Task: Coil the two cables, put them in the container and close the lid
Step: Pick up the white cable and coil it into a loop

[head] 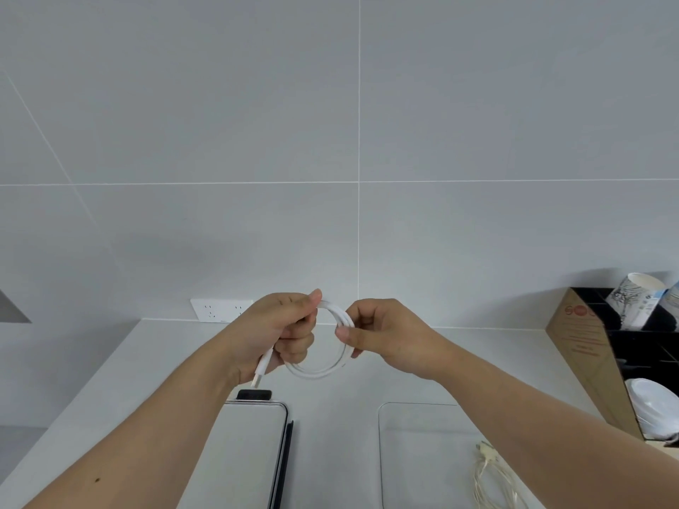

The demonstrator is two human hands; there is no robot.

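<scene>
While both hands' fingers (294, 325) pinch one coiled white cable (332, 347), a second cable (492, 475) lies below.

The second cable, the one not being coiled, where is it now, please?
The second cable lies in the clear container at the lower right, below the right hand.

A: What lies nearest the white cable (332, 347)?
B: Its smooth, glossy plastic sheath ends in a bright metal plug (257, 380). Below it, a clear plastic container (411, 453) and a pale, glossy lid (253, 442) rest on a matt white counter (165, 361).
A: And right of the cable?
B: A brown cardboard box (588, 361), matt; behind, smooth grey wall tiles (257, 123).
</scene>
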